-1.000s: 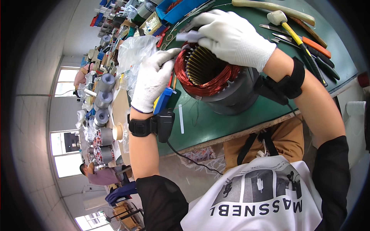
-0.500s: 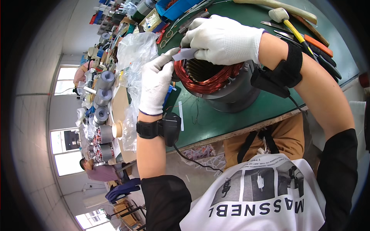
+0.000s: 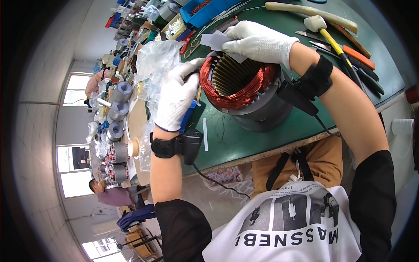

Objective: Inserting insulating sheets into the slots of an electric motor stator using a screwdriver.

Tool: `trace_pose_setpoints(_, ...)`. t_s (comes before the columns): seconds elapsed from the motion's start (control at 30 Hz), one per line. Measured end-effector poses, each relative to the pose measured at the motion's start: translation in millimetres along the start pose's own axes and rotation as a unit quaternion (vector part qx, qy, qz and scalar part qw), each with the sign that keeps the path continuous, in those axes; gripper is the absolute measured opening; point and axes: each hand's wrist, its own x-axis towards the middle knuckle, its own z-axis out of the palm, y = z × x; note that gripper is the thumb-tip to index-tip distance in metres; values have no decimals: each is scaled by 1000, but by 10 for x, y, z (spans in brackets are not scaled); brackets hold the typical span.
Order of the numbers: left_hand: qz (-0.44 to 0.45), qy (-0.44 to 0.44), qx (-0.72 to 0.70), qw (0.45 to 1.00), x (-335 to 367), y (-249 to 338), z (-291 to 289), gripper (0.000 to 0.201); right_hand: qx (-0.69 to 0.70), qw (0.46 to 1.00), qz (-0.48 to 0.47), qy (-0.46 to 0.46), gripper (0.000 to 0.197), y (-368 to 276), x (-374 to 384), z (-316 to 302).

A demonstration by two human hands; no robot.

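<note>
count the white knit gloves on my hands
2: one on the left hand, beside the red copper-wire coil; one on the right hand, holding a thin white sheet.

coil (image 3: 231,101): glossy metal; sheet (image 3: 213,40): smooth, paper-like; handle (image 3: 312,11): smooth wood

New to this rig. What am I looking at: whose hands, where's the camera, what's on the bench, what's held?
There's no robot: these are a person's own gloved hands. The view comes from the left of two head-worn fisheye cameras, looking down, so straight edges bend.

On the green tabletop stands a motor stator with red-brown copper windings. A mallet with a yellow and black handle lies to its right, a narrow white strip to its left.

The right hand pinches a white sheet over the stator's rim. The left hand is at the windings' left edge; whether it grips anything is unclear.
</note>
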Motion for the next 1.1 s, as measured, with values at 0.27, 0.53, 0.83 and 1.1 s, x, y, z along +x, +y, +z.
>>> trace_pose_setpoints(0.27,67,-12,169,983,404,152,36,20,-3,1000,2,-6,34,-51,8,-3)
trace_pose_setpoints(0.53,-14,-69,96,993,439,140,-25,19,10,1000,20,-13,35,-91,-45,-7)
trace_pose_setpoints(0.83,25,-119,114,986,581,1,-97,22,-20,999,19,28,31,-124,-62,2)
trace_pose_setpoints(1.1,-182,-87,-316,927,333,-41,-6,21,-191,968,-159,25,24,-225,-126,127)
